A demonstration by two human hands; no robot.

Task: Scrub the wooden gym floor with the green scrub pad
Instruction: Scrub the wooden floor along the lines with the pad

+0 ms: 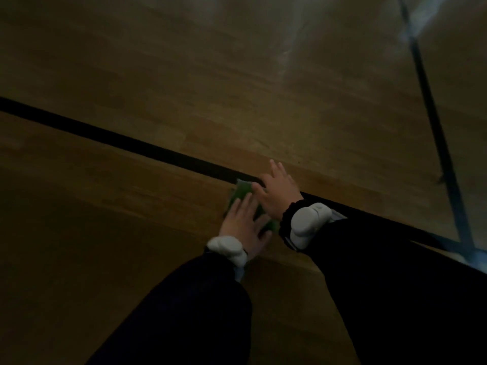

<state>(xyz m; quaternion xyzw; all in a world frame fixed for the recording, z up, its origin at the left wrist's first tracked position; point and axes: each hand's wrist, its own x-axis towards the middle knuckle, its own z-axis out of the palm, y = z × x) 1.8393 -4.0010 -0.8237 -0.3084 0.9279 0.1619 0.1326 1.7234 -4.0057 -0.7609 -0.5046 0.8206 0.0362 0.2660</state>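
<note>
Our left hand (243, 224) lay flat with its fingers straight and slightly spread, pressing down on the flat green rectangular scrub pad (241, 192); nothing curled round the pad's edges. Our right hand (278, 192) sat just beside it at two o'clock, fingers likewise straight and fanned apart. Its thumb side touched the pad's far corner, while its fingertips reached out over the bare boards toward twelve o'clock. Both hands were open and bearing down, not gripping.

The pad itself lay on the brown wooden plank gym floor (131, 206), its upper end touching the black painted court line (105, 134) that ran from ten o'clock down to four o'clock across the view. Each wrist carried a white plastic wrist device (307, 223), and dark sleeves (184, 306) covered both forearms. A second thin dark line (432, 114) crossed the floor at the one o'clock side, well apart from the hands. The picture was dim and somewhat blurred, so we could not tell whether the boards were wet or soiled.

We judged ourselves mid-scrub, the pad loaded under the palms beside the line. The next stroke would call for steady downward pressure while sliding the pad along the boards, keeping it flat so it would not roll or slip out from under the fingers.
</note>
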